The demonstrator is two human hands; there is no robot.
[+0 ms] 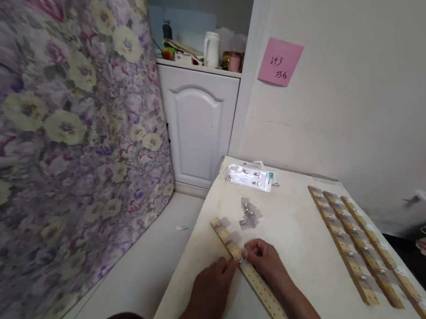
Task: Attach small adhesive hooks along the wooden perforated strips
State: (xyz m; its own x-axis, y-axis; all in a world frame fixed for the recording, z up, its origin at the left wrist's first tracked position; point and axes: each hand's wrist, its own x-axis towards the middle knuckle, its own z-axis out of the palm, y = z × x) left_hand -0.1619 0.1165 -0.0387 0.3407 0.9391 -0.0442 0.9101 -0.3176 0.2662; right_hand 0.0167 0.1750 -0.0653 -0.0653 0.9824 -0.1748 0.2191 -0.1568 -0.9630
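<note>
One pale strip (269,299) with rows of small holes, lying aslant on the white table (290,210); its far end carries small metal hooks on clear backings, its near part shows bare holes.

Two hands, both at the strip. Left hand (212,284): fingers bent, tips at the strip's near edge, beside a hook (241,259); whether they grip anything, cannot tell. Right hand (265,258): fingers curled, thumb and fingertips close together at the same hook; whether they are closed on it, cannot tell.

One small heap of loose hooks (248,214), overlapping, just beyond the strip's far end. One clear packet (248,177) with metal pieces inside, near the table's far edge.

Three further strips (363,251), side by side at the right of the table, each bearing a row of clear-backed pieces.

Surroundings: one pink note (280,62) on the wall; one white cupboard (197,119), a white jug (211,49) on its top; one flowered curtain (58,128) at left.
</note>
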